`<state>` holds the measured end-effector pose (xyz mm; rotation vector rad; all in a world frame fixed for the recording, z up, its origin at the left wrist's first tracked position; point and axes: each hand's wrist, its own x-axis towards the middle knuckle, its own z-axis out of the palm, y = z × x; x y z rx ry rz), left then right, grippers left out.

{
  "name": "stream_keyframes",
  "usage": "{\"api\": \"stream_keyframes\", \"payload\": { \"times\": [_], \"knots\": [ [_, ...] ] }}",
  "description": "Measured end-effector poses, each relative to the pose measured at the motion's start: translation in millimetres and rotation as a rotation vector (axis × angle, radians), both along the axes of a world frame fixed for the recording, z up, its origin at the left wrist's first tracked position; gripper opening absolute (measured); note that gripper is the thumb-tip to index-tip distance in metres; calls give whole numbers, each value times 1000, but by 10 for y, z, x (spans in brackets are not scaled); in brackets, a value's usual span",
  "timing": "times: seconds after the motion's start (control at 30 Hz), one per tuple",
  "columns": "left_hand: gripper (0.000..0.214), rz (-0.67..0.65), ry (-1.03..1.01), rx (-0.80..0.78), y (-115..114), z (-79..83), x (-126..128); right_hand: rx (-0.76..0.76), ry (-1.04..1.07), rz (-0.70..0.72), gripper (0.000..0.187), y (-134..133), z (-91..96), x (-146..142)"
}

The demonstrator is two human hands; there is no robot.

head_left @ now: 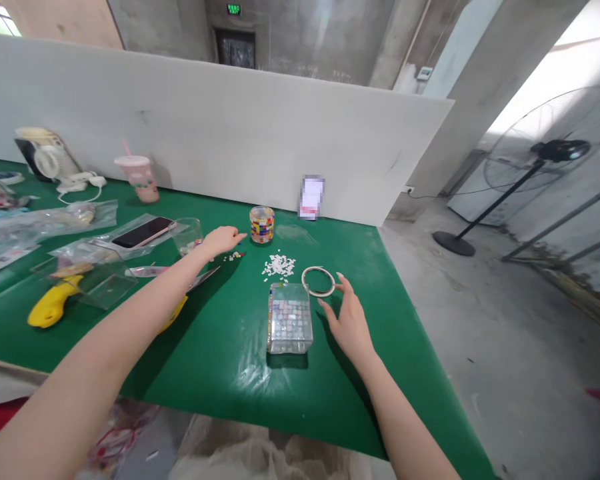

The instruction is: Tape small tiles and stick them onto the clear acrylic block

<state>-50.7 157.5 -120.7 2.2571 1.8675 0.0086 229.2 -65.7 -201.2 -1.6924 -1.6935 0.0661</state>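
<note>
Box (290, 319) on table (340, 400), before me. Ring (304, 283) at its back right corner, chips (279, 265) behind box, jar (262, 225) behind chips. My left hand (223, 241) left of jar; right hand (351, 319) right of box, beside ring. Phone (311, 198) right of jar, at partition (230, 133). Cup (139, 180) far left.

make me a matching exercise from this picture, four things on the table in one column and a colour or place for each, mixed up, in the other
Things:
1. ring
2. round mosaic jar
3. small white tiles
4. cup with a straw

Colour or place:
A. pink, near the white partition
B. beside the right hand
C. many-coloured sides
D. loose heap just beyond the clear box

Pairs: 1-B, 2-C, 3-D, 4-A
</note>
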Motion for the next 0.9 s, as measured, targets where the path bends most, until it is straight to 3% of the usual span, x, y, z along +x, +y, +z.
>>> {"api": "stream_keyframes", "payload": {
  "times": [0.17, 0.3, 0.43, 0.6, 0.73, 0.9],
  "knots": [
    [32, 13, -65, -38, -212, 200, 141, -173, -234, 12, 32, 283, -12, -39],
    [30, 11, -151, -37, -384, 422, 270, -298, -319, -4, 30, 549, 83, -116],
    [24, -28, -289, -43, -545, 682, 355, -354, -243, -15, 32, 729, 100, -187],
    [15, -168, -599, -10, -854, 918, 546, -322, 57, -6, 29, 723, 114, -57],
    [21, -200, -804, 97, -1064, 1034, 648, -184, 365, 125, 27, 538, 413, 47],
    [16, -338, -1073, 85, -1190, 1109, 609, 83, 640, 399, 32, 135, 1101, -136]
  ]
}}
